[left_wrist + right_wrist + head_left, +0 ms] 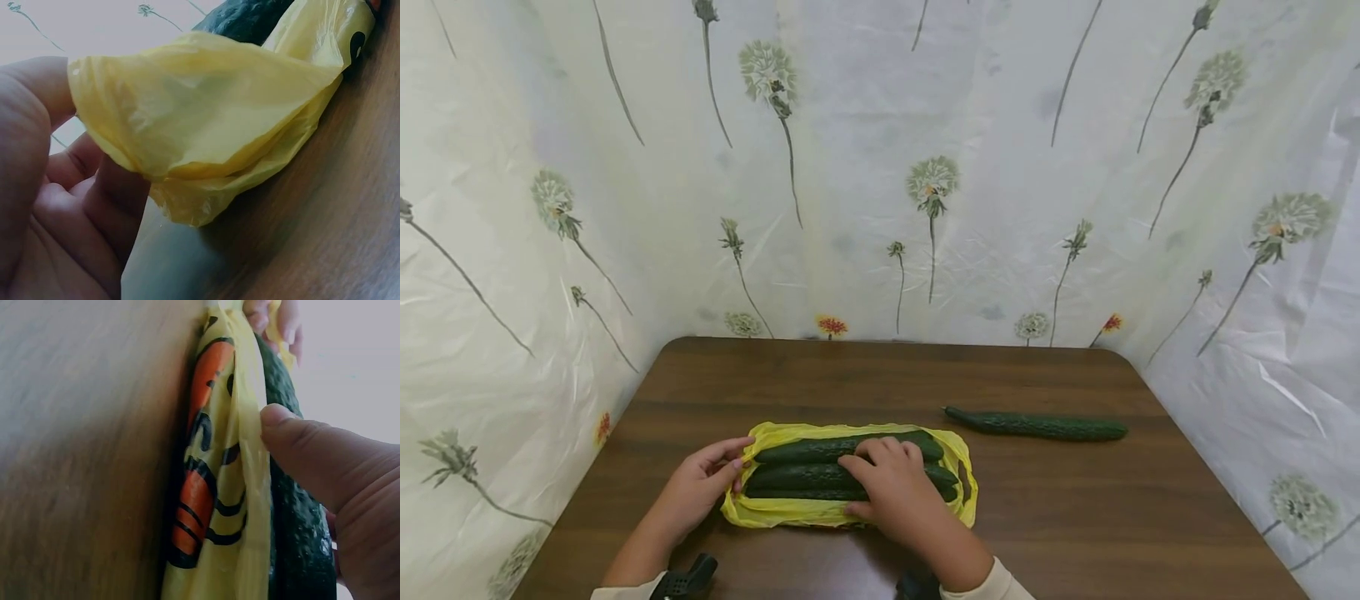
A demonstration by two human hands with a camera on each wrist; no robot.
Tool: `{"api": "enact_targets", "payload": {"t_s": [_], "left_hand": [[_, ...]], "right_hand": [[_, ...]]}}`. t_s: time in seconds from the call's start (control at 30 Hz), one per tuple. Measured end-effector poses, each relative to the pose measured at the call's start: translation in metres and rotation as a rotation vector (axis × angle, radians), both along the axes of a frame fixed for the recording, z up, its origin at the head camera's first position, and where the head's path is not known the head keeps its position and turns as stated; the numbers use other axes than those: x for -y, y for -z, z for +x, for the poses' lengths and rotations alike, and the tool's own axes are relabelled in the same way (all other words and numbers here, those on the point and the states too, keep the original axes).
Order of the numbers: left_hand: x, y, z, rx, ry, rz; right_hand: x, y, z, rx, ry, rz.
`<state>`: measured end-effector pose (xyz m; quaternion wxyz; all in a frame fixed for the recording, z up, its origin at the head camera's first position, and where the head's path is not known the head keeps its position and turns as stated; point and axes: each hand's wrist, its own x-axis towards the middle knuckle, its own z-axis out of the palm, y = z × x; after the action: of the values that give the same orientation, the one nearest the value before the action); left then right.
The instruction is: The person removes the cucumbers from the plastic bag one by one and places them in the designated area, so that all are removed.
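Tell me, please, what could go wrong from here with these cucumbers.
The thin yellow bag might tear where the left hand holds its edge. The cucumbers inside could slip out, since the bag gapes open above them. The separate cucumber, lying loose on the table, might roll if bumped.

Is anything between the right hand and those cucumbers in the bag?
Nothing visible on top: the yellow bag is open, and the right hand is over the bare cucumbers. Only its thumb is at the bag's edge.

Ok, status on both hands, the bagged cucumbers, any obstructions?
Left hand holding yellow bag by its left end. Right hand over bagged cucumbers, partly hiding them. Loose cucumber apart, off to the right; no obstruction seen.
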<state>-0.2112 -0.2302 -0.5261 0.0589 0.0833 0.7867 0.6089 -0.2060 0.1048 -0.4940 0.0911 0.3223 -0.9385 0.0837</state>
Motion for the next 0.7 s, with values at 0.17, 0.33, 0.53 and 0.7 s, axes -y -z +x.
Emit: {"api": "enact_targets", "payload": {"t_s": [0.17, 0.33, 0.53, 0.7], "left_hand": [[-0.0006, -0.0015, -0.0001, 0.007, -0.003, 0.009], [-0.0002, -0.0002, 0.0004, 0.013, 0.001, 0.006], [0.0001, 0.0001, 0.0010, 0.023, 0.002, 0.013], [-0.0009, -0.0011, 0.0002, 0.015, 0.012, 0.010]], "right_hand": [[0.0013, 0.0014, 0.0023, -0.003, 0.019, -0.006], [0.0041, 0.0033, 0.0033, -0.022, 0.037, -0.011], [0.0070, 0.0068, 0.0026, -0.059, 0.064, -0.019], [0.0077, 0.0092, 0.0016, -0.110, 0.076, -0.029]]}}
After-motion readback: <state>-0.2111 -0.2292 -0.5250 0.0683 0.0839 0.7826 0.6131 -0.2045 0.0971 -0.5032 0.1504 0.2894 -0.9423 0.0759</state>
